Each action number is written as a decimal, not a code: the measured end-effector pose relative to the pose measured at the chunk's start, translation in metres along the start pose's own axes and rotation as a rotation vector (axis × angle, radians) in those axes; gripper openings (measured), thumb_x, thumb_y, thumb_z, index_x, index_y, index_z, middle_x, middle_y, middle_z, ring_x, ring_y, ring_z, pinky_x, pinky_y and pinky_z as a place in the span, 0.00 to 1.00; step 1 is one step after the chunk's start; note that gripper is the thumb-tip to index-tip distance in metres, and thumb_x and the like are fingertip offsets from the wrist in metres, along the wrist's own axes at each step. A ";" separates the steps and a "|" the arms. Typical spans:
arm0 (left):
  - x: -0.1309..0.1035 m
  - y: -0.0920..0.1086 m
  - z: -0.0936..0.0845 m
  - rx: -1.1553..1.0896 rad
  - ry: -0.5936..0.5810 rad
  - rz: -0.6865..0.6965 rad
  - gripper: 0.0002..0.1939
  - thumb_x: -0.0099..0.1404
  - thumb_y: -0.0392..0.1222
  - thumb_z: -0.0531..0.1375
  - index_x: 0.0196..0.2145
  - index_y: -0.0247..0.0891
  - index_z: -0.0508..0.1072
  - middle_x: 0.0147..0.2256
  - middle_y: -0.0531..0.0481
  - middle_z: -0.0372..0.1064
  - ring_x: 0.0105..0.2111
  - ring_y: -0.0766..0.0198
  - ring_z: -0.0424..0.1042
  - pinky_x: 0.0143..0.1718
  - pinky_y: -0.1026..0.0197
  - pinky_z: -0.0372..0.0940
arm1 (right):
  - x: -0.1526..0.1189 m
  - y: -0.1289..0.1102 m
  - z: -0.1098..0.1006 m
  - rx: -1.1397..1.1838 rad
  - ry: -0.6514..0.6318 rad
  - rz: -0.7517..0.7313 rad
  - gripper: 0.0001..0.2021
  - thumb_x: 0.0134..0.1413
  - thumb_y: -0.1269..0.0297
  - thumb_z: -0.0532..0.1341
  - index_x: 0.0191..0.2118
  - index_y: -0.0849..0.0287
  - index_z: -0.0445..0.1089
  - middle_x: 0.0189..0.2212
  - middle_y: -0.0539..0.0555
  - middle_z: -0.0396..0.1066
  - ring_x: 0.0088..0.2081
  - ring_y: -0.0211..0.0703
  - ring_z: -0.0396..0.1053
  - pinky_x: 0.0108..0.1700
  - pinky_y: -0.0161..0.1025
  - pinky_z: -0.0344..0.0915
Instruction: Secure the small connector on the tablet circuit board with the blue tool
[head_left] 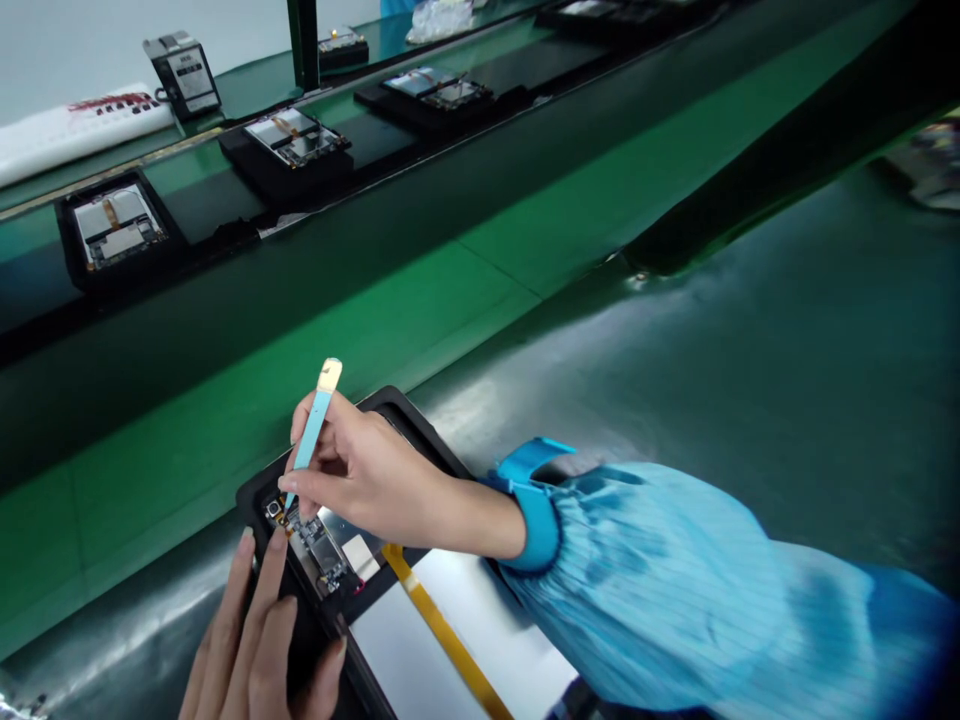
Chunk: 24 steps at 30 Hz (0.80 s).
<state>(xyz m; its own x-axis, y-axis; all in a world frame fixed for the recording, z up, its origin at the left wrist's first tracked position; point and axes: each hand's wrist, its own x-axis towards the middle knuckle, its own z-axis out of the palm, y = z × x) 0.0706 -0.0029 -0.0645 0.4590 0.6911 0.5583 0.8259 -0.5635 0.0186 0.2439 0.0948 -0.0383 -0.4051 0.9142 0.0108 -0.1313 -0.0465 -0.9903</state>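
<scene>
An opened device [322,550] lies in a black tray [420,425], its circuit board, silver plates and an orange flat cable [446,640] showing. My right hand [360,460] pinches light-blue tweezers [313,425], whose tip points down at the small parts by the camera module [273,509] at the board's upper left corner. Fingers apart, my left hand [259,640] rests along the tray's left side, with one fingertip at the board's edge close to the tweezer tip. A blue band and a blue sleeve cover my right wrist and arm.
Beyond the green bench, a raised line carries more opened devices in black trays [112,225], [296,135], [435,88]. A small meter-like box [187,75] and a white roll [82,125] stand behind them. Dark green matting [750,380] covers the right side.
</scene>
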 end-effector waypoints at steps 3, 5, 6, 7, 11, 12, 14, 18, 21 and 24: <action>0.006 0.010 -0.002 0.025 0.017 -0.047 0.12 0.65 0.44 0.58 0.35 0.29 0.68 0.41 0.36 0.76 0.48 0.54 0.71 0.35 0.60 0.64 | 0.000 -0.001 -0.001 -0.016 -0.007 -0.017 0.18 0.55 0.82 0.63 0.34 0.56 0.54 0.20 0.41 0.65 0.24 0.37 0.69 0.26 0.33 0.65; 0.007 0.011 -0.002 0.026 0.014 -0.041 0.13 0.66 0.45 0.57 0.36 0.29 0.68 0.41 0.35 0.76 0.48 0.53 0.72 0.36 0.60 0.64 | 0.000 -0.001 -0.001 -0.017 -0.001 -0.019 0.17 0.56 0.82 0.63 0.35 0.56 0.54 0.21 0.42 0.65 0.25 0.38 0.70 0.27 0.33 0.65; 0.006 0.010 -0.002 0.019 0.011 -0.043 0.13 0.66 0.45 0.56 0.36 0.30 0.67 0.41 0.35 0.75 0.49 0.53 0.71 0.36 0.60 0.64 | 0.000 0.000 -0.001 -0.011 0.004 -0.019 0.17 0.56 0.82 0.63 0.35 0.56 0.54 0.21 0.42 0.65 0.25 0.38 0.70 0.26 0.33 0.65; 0.004 0.008 -0.001 0.009 0.002 -0.044 0.13 0.66 0.45 0.56 0.37 0.30 0.67 0.42 0.34 0.75 0.51 0.53 0.70 0.36 0.60 0.64 | 0.000 0.001 -0.002 0.005 0.008 -0.016 0.17 0.56 0.81 0.63 0.35 0.56 0.53 0.22 0.42 0.65 0.25 0.38 0.70 0.26 0.33 0.65; -0.008 -0.009 0.002 -0.028 -0.040 0.033 0.13 0.65 0.46 0.58 0.39 0.32 0.66 0.47 0.35 0.72 0.59 0.56 0.61 0.34 0.65 0.64 | 0.000 0.004 -0.002 0.055 -0.026 -0.015 0.17 0.56 0.79 0.63 0.36 0.55 0.53 0.23 0.42 0.65 0.24 0.39 0.70 0.25 0.34 0.66; -0.011 -0.014 0.002 -0.030 -0.050 0.060 0.13 0.64 0.46 0.58 0.39 0.32 0.65 0.49 0.35 0.71 0.60 0.57 0.59 0.33 0.66 0.64 | 0.000 0.004 -0.002 0.038 -0.029 -0.018 0.16 0.56 0.80 0.62 0.36 0.55 0.53 0.22 0.42 0.65 0.24 0.39 0.70 0.25 0.34 0.66; -0.014 -0.018 0.003 -0.030 -0.064 0.099 0.13 0.64 0.46 0.59 0.39 0.33 0.64 0.51 0.34 0.69 0.61 0.56 0.57 0.33 0.66 0.65 | -0.001 0.003 -0.001 -0.021 -0.015 -0.023 0.16 0.56 0.80 0.62 0.35 0.55 0.53 0.21 0.42 0.64 0.24 0.39 0.70 0.25 0.34 0.66; -0.008 -0.009 0.001 -0.013 -0.053 0.048 0.12 0.65 0.45 0.58 0.39 0.33 0.65 0.50 0.36 0.70 0.60 0.57 0.59 0.33 0.65 0.64 | -0.002 0.000 0.000 -0.075 -0.002 -0.030 0.17 0.55 0.81 0.62 0.34 0.55 0.53 0.20 0.41 0.64 0.23 0.38 0.70 0.25 0.34 0.65; -0.003 0.000 0.000 -0.004 -0.011 -0.055 0.12 0.65 0.46 0.57 0.38 0.32 0.66 0.47 0.37 0.72 0.55 0.57 0.65 0.34 0.62 0.63 | -0.001 0.001 0.001 -0.008 0.008 -0.010 0.17 0.55 0.82 0.62 0.34 0.56 0.53 0.20 0.41 0.64 0.23 0.38 0.70 0.24 0.32 0.64; -0.006 -0.006 0.000 -0.014 -0.037 -0.029 0.12 0.65 0.47 0.57 0.39 0.34 0.66 0.48 0.39 0.72 0.57 0.58 0.64 0.34 0.63 0.63 | 0.001 0.003 0.000 0.182 0.044 0.013 0.17 0.54 0.80 0.63 0.35 0.56 0.53 0.21 0.42 0.66 0.22 0.37 0.69 0.24 0.31 0.66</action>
<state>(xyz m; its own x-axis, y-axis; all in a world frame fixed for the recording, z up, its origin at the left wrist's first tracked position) 0.0635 -0.0036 -0.0682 0.4466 0.7235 0.5264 0.8347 -0.5487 0.0460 0.2432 0.0958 -0.0414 -0.3681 0.9297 -0.0117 -0.2893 -0.1265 -0.9488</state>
